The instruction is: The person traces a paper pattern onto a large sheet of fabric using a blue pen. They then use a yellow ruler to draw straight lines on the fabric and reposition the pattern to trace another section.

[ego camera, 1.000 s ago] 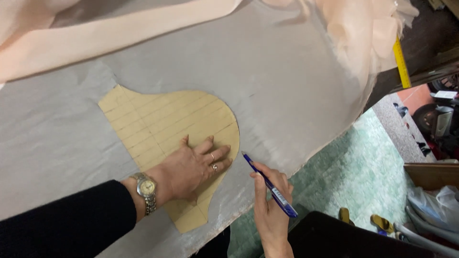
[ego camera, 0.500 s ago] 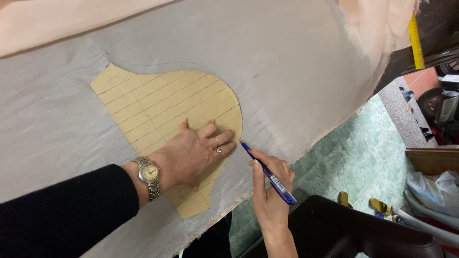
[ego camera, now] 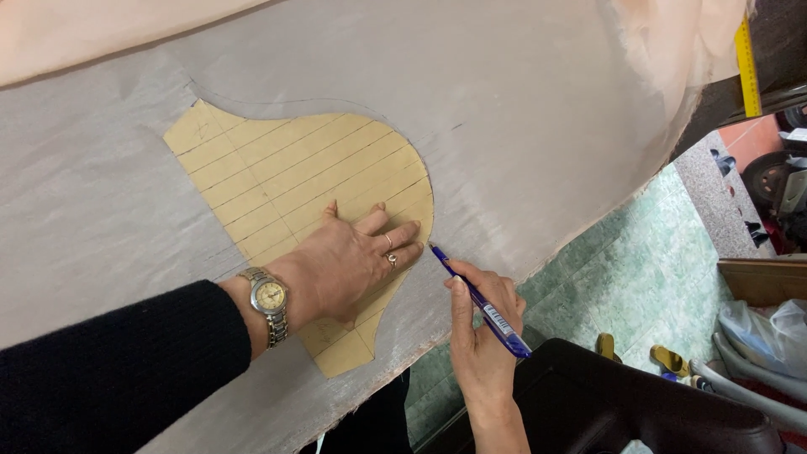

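Observation:
A tan cardboard pattern piece [ego camera: 286,176] ruled with parallel lines lies on pale grey fabric [ego camera: 521,109]. My left hand [ego camera: 349,265], with rings and a wristwatch, presses flat on the pattern's lower right part. In my right hand [ego camera: 483,336] is a blue pen [ego camera: 479,301], its tip touching the fabric right at the pattern's right edge, just beside my left fingertips. A thin drawn line runs on the fabric along the pattern's upper outline.
Peach fabric [ego camera: 101,34] drapes across the top and upper right. A yellow ruler [ego camera: 746,59] stands at the right. Past the table edge lie green patterned floor [ego camera: 647,269], a dark chair back [ego camera: 614,403], bags and slippers.
The pen tip has moved up along the pattern's right edge toward my left fingertips. My left hand stays pressed on the pattern. The view has shifted slightly.

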